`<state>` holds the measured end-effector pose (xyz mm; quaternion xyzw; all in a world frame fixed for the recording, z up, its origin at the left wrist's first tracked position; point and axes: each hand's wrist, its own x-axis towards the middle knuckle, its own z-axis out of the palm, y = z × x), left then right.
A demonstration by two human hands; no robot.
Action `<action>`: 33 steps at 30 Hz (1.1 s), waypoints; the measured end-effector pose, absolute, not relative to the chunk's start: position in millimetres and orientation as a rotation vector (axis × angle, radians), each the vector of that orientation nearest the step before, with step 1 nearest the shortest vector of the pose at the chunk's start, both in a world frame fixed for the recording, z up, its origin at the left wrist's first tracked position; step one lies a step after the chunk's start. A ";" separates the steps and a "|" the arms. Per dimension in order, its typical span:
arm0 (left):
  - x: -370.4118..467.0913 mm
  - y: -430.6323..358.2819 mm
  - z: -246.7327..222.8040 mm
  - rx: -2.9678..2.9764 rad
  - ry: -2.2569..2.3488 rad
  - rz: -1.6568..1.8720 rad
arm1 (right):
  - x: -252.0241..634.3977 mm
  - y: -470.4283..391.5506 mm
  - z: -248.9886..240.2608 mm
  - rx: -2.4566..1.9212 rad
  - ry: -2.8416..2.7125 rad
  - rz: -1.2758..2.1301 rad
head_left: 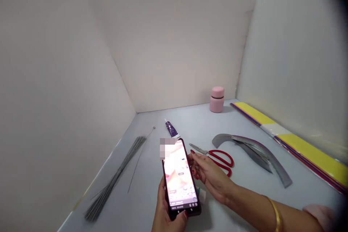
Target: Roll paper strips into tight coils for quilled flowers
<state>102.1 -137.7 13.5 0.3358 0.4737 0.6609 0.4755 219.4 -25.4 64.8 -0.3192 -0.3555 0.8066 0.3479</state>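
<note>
A smartphone [180, 179] with a lit screen and dark case is tilted up above the table. My left hand [170, 212] is closed around its lower left side, with the thumb over the bottom edge. My right hand [210, 175] is beside the phone's right edge, its fingers curled; whether they grip anything is hidden. Behind that hand lie red-handled scissors [221, 157], blades pointing left. Beyond the phone's top lies a purple tube [171, 129]. A small white and green thing [201, 195] is partly hidden by the phone's lower right side.
On the left lies a bundle of thin grey wires [116, 177], with a single wire [138, 161] alongside it. Curved grey strips [252, 148] lie at right. Flat yellow-topped sheets [296, 146] run along the right wall. A pink lidded jar [216, 100] stands by the back wall.
</note>
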 end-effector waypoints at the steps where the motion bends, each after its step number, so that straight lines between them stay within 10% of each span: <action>1: 102.2 -137.2 12.2 0.836 1.161 1.624 | 219.3 -25.3 64.9 -0.828 -0.918 2.090; 33: 102.7 -128.3 20.3 0.887 1.515 1.538 | 214.2 -39.4 50.0 -0.877 -0.849 2.146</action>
